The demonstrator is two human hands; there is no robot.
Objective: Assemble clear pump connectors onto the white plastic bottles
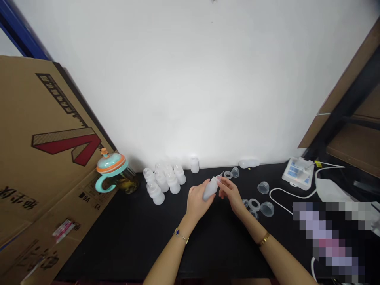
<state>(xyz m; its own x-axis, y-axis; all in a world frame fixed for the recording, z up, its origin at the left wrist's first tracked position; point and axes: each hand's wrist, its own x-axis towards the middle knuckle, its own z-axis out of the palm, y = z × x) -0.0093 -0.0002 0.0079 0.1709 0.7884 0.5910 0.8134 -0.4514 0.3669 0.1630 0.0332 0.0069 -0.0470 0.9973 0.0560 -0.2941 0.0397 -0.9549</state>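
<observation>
My left hand [196, 200] is wrapped round a small frosted baby bottle [209, 190], tilted with its neck up and to the right. The fingers of my right hand [230, 194] are pinched at the bottle's neck, on a small clear piece that I cannot make out well. Right of my right hand lie loose clear parts: a ring [254, 204], a dome cap [267, 209] and several others. Left of my hands stands a group of assembled baby bottles [160, 181] with clear tops. Another bottle [194, 165] stands alone by the wall.
A teapot-like jug [111, 168] with a turquoise and orange lid stands left, against a large cardboard box [44, 138]. At the right are a white plastic case [298, 173] and a white cable [285, 191]. A white bottle [248, 163] lies by the wall.
</observation>
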